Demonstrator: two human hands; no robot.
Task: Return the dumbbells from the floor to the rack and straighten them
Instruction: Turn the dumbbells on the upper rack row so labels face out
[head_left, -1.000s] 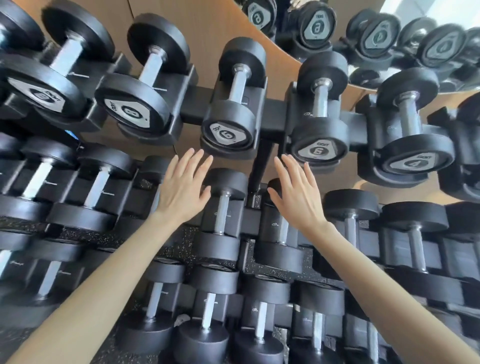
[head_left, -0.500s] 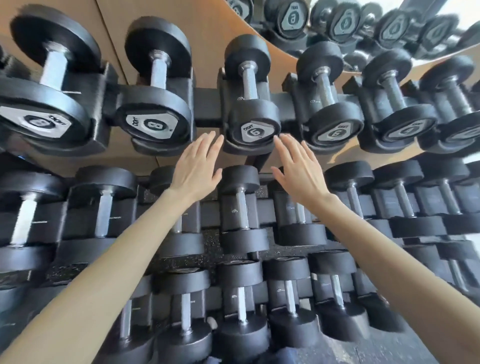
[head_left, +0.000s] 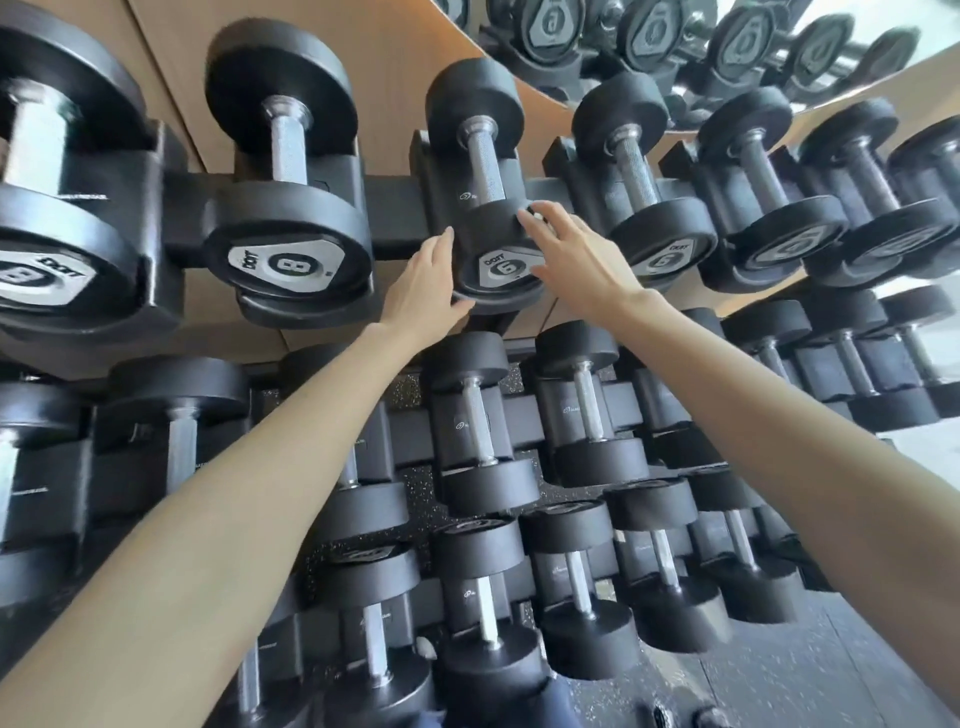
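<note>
1. 6 dumbbell (head_left: 483, 166) is sitting in a cradle at the middle of the rack's (head_left: 392, 208) top row, with its handle pointing away and its numbered head facing front.
2. Left hand (head_left: 423, 291) is pressing flat against that head's left side, fingers straight, thumb lying under the front rim.
3. Right hand (head_left: 576, 265) is resting on the head's right side, fingers spread and nearly straight, tips reaching its top.
4. 8 dumbbell (head_left: 285, 260) is sitting just left in the next cradle.
</note>
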